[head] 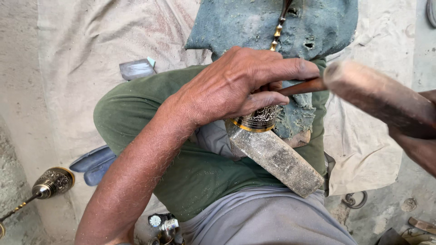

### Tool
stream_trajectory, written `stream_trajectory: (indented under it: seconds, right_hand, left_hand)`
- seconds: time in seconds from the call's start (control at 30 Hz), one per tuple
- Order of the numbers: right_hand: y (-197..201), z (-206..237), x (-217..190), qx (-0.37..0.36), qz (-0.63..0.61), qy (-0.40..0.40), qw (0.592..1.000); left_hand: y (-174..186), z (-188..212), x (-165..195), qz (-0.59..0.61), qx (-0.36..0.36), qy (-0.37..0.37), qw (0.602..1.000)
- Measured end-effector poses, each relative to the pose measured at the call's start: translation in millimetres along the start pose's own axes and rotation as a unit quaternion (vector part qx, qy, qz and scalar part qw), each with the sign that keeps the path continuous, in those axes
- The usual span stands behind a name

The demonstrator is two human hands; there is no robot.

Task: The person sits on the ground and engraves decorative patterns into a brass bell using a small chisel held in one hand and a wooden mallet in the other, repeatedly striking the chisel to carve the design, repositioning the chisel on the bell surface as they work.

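Dusty pale floor (18, 90) all around here, with a big off-white cloth (81, 41) spread over most of it, wrinkled and speckled with grit. On that cloth, up near the top, lies a small grey flat block (135, 69) with a pale green scrap touching its right corner. Down at the left edge rests an engraved brass ornament on a beaded rod (51, 183), just beside a pair of blue sandals (94, 163). Over at the lower right, on bare ground, sits a curled metal ring (355, 199), and a round flat disc (408, 205) near it.
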State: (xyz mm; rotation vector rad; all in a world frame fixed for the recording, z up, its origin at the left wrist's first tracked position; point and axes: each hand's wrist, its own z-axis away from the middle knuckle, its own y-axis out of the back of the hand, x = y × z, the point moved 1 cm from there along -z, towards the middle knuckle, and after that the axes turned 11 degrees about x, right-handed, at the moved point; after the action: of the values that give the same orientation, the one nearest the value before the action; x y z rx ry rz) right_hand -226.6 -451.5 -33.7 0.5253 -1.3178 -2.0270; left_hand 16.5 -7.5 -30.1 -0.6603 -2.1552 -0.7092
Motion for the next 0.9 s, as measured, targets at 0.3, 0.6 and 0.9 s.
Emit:
stream_trajectory:
  seconds: [0.3,0.6,0.9]
  right_hand:
    - [5.7,12.5,-16.9,0.051,-0.047,0.056,0.996]
    - [18.2,40.4,-50.0,0.114,-0.185,0.143,0.966]
    - [-17.7,-26.0,33.1,0.003,-0.063,0.085,0.994]
  left_hand:
    - [4.3,-7.0,14.4,0.011,0.029,0.158,0.987]
    - [4.0,-12.6,15.2,-0.024,0.017,0.081,0.996]
    - [9.2,-12.3,21.2,0.015,0.018,0.008,1.0]
